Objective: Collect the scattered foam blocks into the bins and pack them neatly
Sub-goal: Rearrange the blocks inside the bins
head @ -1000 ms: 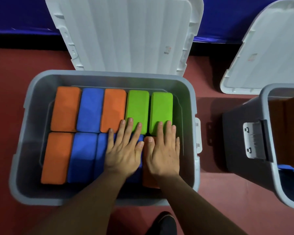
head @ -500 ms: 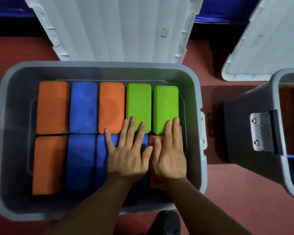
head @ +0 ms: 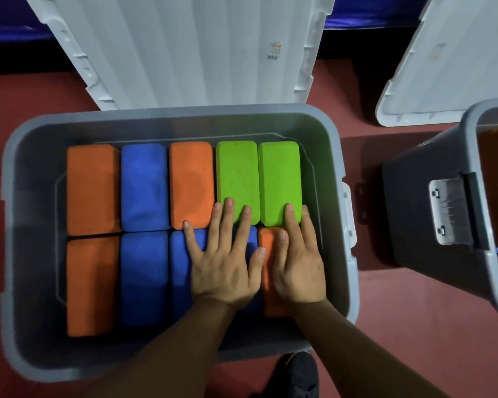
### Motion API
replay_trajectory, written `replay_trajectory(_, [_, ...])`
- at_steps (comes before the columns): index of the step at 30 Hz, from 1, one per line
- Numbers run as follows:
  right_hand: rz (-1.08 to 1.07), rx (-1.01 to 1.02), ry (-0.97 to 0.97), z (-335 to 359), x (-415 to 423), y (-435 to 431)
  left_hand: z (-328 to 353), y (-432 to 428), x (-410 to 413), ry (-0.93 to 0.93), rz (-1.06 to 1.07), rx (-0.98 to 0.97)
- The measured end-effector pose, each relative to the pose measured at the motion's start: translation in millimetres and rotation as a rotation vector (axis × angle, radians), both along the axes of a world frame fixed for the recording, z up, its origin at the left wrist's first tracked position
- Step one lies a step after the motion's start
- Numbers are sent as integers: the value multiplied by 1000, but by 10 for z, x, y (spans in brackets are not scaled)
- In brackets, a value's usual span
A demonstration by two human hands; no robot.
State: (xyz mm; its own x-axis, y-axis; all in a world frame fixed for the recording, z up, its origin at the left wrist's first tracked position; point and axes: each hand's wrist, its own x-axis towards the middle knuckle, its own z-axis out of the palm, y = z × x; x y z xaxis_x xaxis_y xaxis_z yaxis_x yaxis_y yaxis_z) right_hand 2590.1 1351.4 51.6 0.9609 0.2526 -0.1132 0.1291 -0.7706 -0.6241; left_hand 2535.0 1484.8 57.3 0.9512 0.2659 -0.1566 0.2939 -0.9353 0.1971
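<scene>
Flat and palm down, the left hand [head: 223,265] lies with fingers spread on the blue foam [head: 181,268] of the near row; the palm hides whether one block or two lie under it. Its fingertips reach onto the near ends of a green block [head: 236,173] and an orange block [head: 191,179] in the far row. Just beside it, the right hand [head: 298,265] presses flat, fingers straight and close together, on the orange end block [head: 268,282], its fingertips on a second green block [head: 279,173]. Leftward, the far row goes on with a blue block [head: 144,185] and an orange corner block [head: 91,188], and the near row with a blue front block [head: 144,277] and an orange front block [head: 91,285], all side by side. They fill the floor of a grey bin [head: 15,254], whose pale lid [head: 184,47] stands open behind. To the right, apart on the red floor [head: 400,326], sits a second bin [head: 431,202] with a latch [head: 450,211] and its own lid [head: 449,61]. A dark shoe [head: 299,374] shows at the bottom edge.
</scene>
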Motion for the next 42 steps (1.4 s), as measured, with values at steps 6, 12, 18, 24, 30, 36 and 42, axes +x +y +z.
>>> replay_trajectory(6, [5, -2, 54, 53, 1, 30, -30, 11, 8, 9, -5, 30])
replay_trajectory(12, [4, -191, 1, 206, -2, 172, 91, 78, 66, -11, 25, -1])
replay_trajectory(18, [62, -272, -91, 73, -51, 146, 12, 291, 129, 3, -60, 106])
replay_trajectory(24, [-27, -177, 40, 36, -37, 179, -16, 280, 106, 18, -49, 147])
replay_trajectory(30, [17, -258, -12, -29, -25, 210, -24, 264, 113, 1, -58, 120])
replay_trajectory(36, [37, -339, -17, -5, 72, 297, -30, 288, 117, -45, -59, 117])
replay_trajectory(42, [37, -285, -29, -15, 56, 263, -11, 297, 117, -43, -55, 91])
